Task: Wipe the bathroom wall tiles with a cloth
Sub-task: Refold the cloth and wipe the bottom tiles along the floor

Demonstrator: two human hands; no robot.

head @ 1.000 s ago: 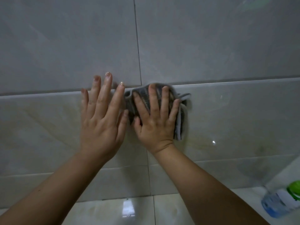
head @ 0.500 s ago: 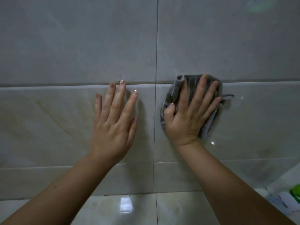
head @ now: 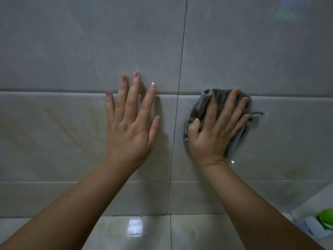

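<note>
Left hand [head: 132, 127] flat, fingers spread straight, palm forward. Right hand [head: 214, 134] flat too, fingers straight, thumb tucked. Both forearms extended up.

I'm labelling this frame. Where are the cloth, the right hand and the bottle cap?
cloth [head: 203, 103], head view, on its upper left fold.
right hand [head: 214, 134], head view, on the back of the hand.
bottle cap [head: 327, 216], head view, on its green top.

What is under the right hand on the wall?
A bunched grey cloth lies under the right hand, pressed against the wall tile. Its edges show around the fingers; its middle and the tile behind it are covered. The left hand rests on bare tile.
</note>
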